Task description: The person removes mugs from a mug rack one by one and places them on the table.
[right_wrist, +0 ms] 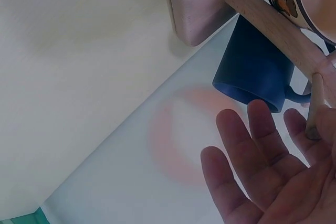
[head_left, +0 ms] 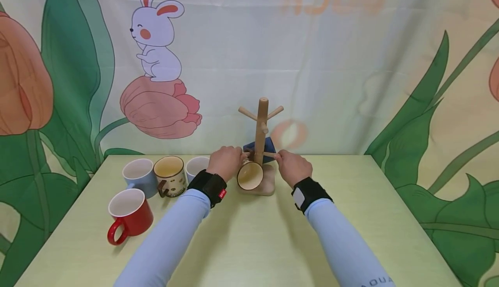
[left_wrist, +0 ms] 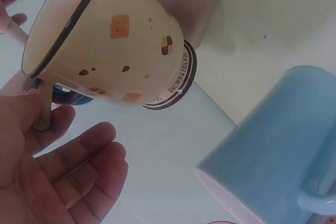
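A wooden mug tree (head_left: 260,135) stands near the back of the table on a pale square base (head_left: 267,185). On its lower left peg hangs a cream mug with a cookie pattern (left_wrist: 121,40), tilted with its mouth forward. My left hand (head_left: 225,162) pinches the end of that peg (left_wrist: 44,109) between thumb and index finger, beside the mug's rim. My right hand (head_left: 294,168) pinches the tip of the lower right peg (right_wrist: 315,106), its other fingers spread. Behind the post is a dark blue mug (right_wrist: 252,61), mouth tipped downward in the right wrist view.
Left of the tree stand a red mug (head_left: 134,215), a light blue mug (head_left: 142,178), a second patterned mug (head_left: 171,178) and another light blue mug (head_left: 195,166), partly behind my left hand. A printed curtain (head_left: 331,83) hangs along the table's back edge.
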Demonstrator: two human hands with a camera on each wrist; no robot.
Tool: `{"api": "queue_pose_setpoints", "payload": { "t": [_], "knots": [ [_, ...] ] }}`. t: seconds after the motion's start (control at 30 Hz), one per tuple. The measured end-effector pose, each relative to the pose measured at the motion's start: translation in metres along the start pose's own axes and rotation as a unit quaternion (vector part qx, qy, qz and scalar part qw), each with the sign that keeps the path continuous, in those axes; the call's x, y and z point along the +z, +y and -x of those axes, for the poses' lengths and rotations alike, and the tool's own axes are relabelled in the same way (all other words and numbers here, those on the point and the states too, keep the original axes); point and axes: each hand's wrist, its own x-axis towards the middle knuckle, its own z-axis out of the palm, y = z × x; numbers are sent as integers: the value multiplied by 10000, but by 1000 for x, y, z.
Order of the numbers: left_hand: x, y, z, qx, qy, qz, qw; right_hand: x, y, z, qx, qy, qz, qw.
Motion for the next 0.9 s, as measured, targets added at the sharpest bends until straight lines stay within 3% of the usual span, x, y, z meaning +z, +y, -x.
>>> {"api": "queue_pose_setpoints", "payload": {
  "t": [0.57,0.9],
  "knots": [
    [5,13,13,266,342,-210,9988,-2,8,-10,150,-219,-186,9995],
    [7,22,14,292,288,-312,9987,-6,9,-19,326,-560,-172,9978]
  ]
}}
